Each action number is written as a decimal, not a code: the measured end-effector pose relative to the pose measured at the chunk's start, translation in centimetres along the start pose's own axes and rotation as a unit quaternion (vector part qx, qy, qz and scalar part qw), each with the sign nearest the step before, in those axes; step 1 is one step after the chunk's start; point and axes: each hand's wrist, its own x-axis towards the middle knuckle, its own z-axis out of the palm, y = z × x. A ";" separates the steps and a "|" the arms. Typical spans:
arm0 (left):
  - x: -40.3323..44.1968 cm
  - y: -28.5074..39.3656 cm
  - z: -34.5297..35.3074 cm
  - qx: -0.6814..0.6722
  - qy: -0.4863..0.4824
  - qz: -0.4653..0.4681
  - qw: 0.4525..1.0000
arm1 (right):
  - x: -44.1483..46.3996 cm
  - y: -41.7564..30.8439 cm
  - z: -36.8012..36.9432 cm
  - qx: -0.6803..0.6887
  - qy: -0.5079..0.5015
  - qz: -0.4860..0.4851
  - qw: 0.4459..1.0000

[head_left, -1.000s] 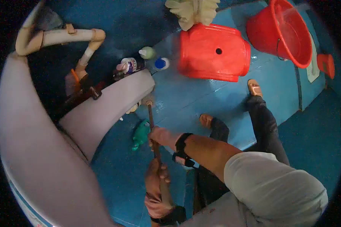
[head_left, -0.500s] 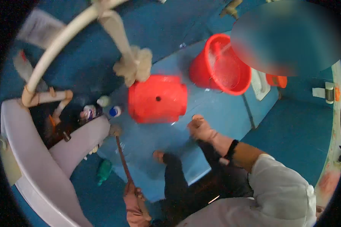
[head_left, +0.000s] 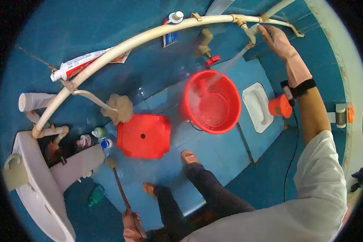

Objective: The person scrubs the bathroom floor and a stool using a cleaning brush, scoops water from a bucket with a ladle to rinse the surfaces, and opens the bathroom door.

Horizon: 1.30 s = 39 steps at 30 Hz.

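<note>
The left hand is gripping the brush at near left while the right hand is touching the far-right tap (I can't tell how tightly). Water is streaming into the red bucket; tap-handling is apparently continuing, probably calling for a steady touch.

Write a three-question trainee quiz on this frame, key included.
1. Which hand grips the brown long-handled brush?
2. True or false: the round red plastic bucket is dry inside.
3. Fill in: the right hand is up at the off-white ____.

Key:
1. The left hand.
2. False; a stream of water falls into it.
3. Tap.
</note>
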 end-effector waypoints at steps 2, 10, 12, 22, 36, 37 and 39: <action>-2.1 -0.3 1.7 -0.020 0.007 0.015 1.000 | -0.8 -4.3 -0.3 -0.178 -0.012 0.062 0.982; -2.9 -4.5 2.5 -0.176 -0.120 0.002 0.977 | -10.2 3.9 13.4 0.214 -0.080 0.242 0.943; -1.8 -4.2 2.3 0.019 -0.047 0.036 0.998 | -13.7 3.5 20.8 -0.007 -0.210 0.165 0.964; 4.3 -1.7 4.9 0.374 0.268 0.196 0.866 | -10.8 12.3 47.7 -0.524 -0.239 -0.394 0.716; 2.4 -0.6 8.4 0.296 0.253 0.184 0.902 | -16.2 13.9 38.2 -0.400 -0.543 0.036 0.738; 2.0 0.2 8.8 0.257 0.241 0.158 0.923 | -17.5 15.4 38.9 -0.361 -0.543 0.081 0.754; 1.5 0.0 9.0 0.268 0.228 0.151 0.924 | -20.1 17.8 41.0 -0.272 -0.544 0.168 0.776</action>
